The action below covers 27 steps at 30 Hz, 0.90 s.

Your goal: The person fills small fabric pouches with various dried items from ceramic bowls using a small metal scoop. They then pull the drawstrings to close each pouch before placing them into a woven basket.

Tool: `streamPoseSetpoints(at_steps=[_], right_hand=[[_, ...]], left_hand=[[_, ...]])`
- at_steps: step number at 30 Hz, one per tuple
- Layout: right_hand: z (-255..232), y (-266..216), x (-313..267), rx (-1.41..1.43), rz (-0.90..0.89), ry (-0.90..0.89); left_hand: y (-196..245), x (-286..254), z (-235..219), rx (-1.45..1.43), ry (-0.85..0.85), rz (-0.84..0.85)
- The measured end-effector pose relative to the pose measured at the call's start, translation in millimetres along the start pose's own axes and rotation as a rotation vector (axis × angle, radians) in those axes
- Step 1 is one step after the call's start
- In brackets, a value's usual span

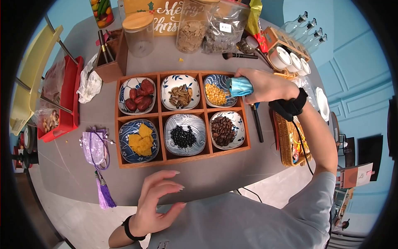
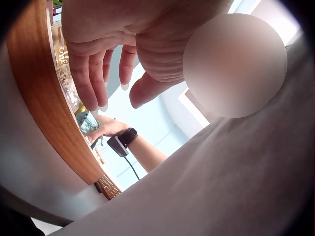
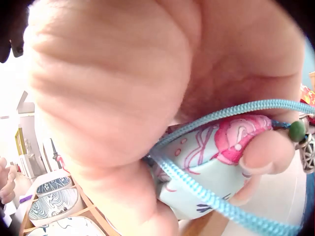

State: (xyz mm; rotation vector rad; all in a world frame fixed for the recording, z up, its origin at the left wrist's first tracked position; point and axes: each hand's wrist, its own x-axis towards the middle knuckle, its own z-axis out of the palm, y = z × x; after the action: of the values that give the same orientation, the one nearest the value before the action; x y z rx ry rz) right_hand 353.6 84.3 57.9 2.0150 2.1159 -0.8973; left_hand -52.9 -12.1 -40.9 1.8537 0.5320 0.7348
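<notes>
My right hand (image 1: 269,85) grips a light-blue drawstring pouch (image 1: 241,86) over the back-right compartment of a wooden divided tray (image 1: 199,111). In the right wrist view the pouch (image 3: 197,172) shows a pink pattern, with blue cord (image 3: 231,110) looped across the palm. The pouch overlaps the right side of a blue-patterned bowl (image 1: 210,79) of yellow corn kernels (image 1: 215,94). My left hand (image 1: 155,205) hovers near the table's front edge, fingers loosely bent and holding nothing. Beside the tray lies a purple pouch (image 1: 93,147) with tassels (image 1: 104,193).
Other bowls hold red dates (image 1: 139,97), dried brown slices (image 1: 180,96), yellow pieces (image 1: 141,140), black beans (image 1: 183,136) and coffee beans (image 1: 223,130). Jars (image 1: 139,37) stand behind. A wicker basket (image 1: 288,141) is on the right, a red bin (image 1: 62,112) on the left.
</notes>
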Motion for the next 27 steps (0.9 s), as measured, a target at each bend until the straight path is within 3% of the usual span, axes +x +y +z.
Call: streamPoseSetpoints(at_steps=[9, 12, 21, 27], right_hand=[[-1.2, -18.9, 17.5, -0.497, -0.061, 0.09], [-0.4, -30.8, 26.3, -0.56, 0.031, 0.047], [-0.7, -64.7, 23.0, -0.784, 0.028, 0.112], [1.3, -82.0, 23.5, -0.832, 0.097, 0.052]], left_hand=[[-0.5, -5.0, -1.2, 0.01, 0.001, 0.004], [-0.2, -7.3, -1.8, 0.011, 0.007, 0.003], [1.2, -10.8, -2.5, 0.019, 0.021, 0.012], [1.8, -12.1, -2.6, 0.026, 0.017, 0.022]])
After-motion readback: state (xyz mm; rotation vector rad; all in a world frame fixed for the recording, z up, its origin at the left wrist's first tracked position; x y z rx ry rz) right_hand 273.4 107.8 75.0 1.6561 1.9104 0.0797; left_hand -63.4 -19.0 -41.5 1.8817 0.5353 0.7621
